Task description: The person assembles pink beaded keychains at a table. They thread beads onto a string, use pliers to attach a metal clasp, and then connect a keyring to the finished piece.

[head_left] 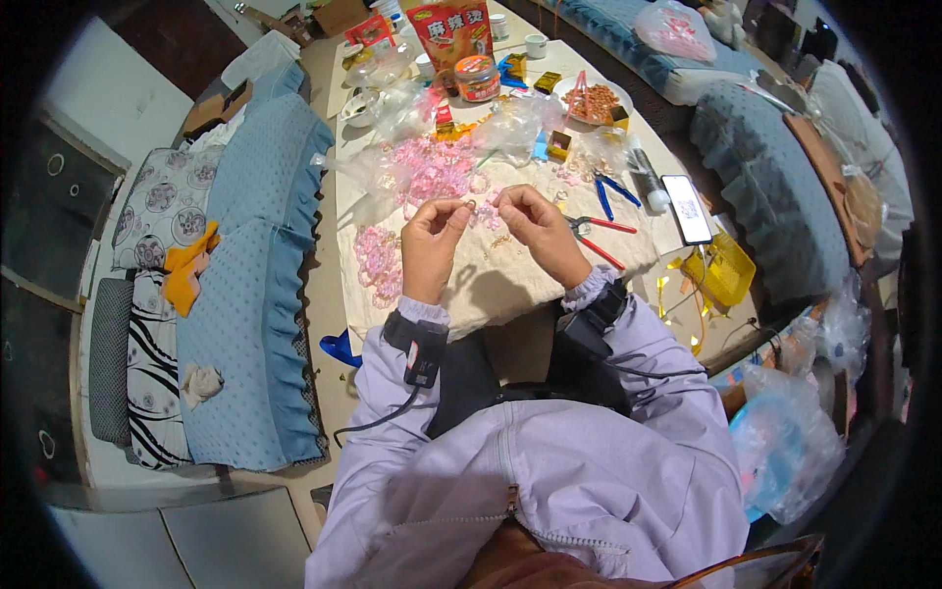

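My left hand [435, 245] is closed in a pinch over the near half of the table. A tiny brownish, ring-like bit [471, 204] shows at its fingertips, too small to name surely. Just to its right, my right hand [543, 234] pinches thumb to finger at the edge of a pink beaded strand [485, 216], which shows between the two hands. Beyond them lies a heap of pink beaded strands [429, 169]. More pink strands [378, 263] are bunched left of my left hand. Tiny gold-coloured pieces [498, 241] lie on the cloth below my fingers.
Red-handled pliers [601, 239] and blue-handled pliers [616, 194] lie right of my right hand, near a lit phone [687, 209]. Farther back are plastic bags [515, 128], a lidded jar [477, 79], a red food pouch [453, 34] and a plate [625, 98] of brown pieces.
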A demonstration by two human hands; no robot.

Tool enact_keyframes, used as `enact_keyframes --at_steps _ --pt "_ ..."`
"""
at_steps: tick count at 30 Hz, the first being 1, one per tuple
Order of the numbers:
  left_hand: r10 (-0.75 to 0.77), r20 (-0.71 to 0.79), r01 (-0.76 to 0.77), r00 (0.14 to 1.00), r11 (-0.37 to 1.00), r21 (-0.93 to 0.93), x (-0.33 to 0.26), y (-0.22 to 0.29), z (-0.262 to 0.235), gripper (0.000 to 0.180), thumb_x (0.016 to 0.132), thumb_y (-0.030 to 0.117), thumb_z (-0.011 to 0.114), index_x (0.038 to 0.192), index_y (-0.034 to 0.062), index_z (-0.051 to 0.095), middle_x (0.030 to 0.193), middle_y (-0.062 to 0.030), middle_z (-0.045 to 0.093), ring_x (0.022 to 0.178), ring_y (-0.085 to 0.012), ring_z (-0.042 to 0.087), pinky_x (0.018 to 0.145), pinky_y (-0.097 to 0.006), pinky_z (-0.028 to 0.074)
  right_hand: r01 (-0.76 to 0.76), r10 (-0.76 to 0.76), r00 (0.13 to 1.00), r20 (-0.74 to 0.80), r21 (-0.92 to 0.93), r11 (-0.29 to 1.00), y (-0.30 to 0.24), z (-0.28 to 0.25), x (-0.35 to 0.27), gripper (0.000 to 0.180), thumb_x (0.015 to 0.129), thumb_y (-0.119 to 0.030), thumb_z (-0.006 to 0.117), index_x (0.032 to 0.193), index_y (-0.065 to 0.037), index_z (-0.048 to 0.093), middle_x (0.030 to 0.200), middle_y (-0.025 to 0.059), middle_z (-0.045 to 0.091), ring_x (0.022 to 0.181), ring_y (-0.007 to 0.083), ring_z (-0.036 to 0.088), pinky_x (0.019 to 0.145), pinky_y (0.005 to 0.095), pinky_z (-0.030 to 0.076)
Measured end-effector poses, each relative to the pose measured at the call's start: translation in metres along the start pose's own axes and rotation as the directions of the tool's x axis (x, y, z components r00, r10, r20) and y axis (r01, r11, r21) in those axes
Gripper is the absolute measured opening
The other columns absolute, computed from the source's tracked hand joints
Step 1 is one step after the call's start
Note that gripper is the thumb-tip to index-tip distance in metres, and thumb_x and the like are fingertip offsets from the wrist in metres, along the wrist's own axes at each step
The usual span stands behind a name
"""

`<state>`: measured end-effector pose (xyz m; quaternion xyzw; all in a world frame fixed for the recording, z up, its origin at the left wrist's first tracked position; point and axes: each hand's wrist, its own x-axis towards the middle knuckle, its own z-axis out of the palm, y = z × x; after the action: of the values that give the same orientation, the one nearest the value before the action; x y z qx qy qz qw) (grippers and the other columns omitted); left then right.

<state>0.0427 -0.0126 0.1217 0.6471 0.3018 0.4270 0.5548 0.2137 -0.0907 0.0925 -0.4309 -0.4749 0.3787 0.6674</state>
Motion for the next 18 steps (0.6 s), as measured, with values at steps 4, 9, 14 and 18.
enact_keyframes --at_steps 4,9,14,18 --pt "0.04 -0.031 -0.042 0.999 0.997 -0.064 -0.002 0.004 0.007 0.017 0.096 0.013 0.071 0.104 -0.0015 0.069 0.097 -0.0053 0.072 0.089 -0.0106 0.065 0.083 -0.025 0.052 0.106 -0.108 0.994 -0.015 -0.087 0.991 0.004 0.008 0.001 0.017 0.101 -0.019 0.062 0.103 -0.002 0.062 0.102 0.0024 0.056 0.092 0.0105 0.054 0.082 0.0269 0.045" --pt "0.045 0.013 -0.044 0.999 0.997 -0.065 -0.008 0.003 0.011 0.018 0.097 0.017 0.071 0.106 0.0014 0.069 0.102 -0.0049 0.072 0.094 -0.0107 0.065 0.082 -0.025 0.051 0.055 -0.058 0.998 0.032 0.084 0.995 0.007 0.014 0.001 0.016 0.103 -0.02 0.06 0.107 -0.004 0.061 0.102 -0.0004 0.058 0.092 0.0073 0.054 0.081 0.0224 0.044" --pt "0.051 -0.007 -0.051 0.999 0.996 -0.069 -0.013 0.003 0.017 0.018 0.097 0.017 0.071 0.106 0.0019 0.069 0.101 -0.0044 0.072 0.091 -0.0103 0.065 0.079 -0.025 0.051 -0.007 0.008 1.0 -0.003 0.151 0.989 0.01 0.017 -0.002 0.019 0.105 -0.023 0.058 0.11 -0.005 0.061 0.095 -0.0022 0.058 0.085 0.0057 0.053 0.073 0.0217 0.044" --pt "0.061 -0.026 -0.063 0.998 0.993 -0.102 -0.016 0.003 0.023 0.013 0.097 0.01 0.069 0.104 -0.0014 0.067 0.096 -0.0043 0.071 0.087 -0.0093 0.063 0.079 -0.024 0.052 -0.015 0.02 0.999 -0.032 0.15 0.989 0.01 0.017 -0.004 0.021 0.105 -0.025 0.058 0.11 -0.005 0.061 0.091 -0.0037 0.057 0.079 0.0038 0.05 0.068 0.021 0.042"
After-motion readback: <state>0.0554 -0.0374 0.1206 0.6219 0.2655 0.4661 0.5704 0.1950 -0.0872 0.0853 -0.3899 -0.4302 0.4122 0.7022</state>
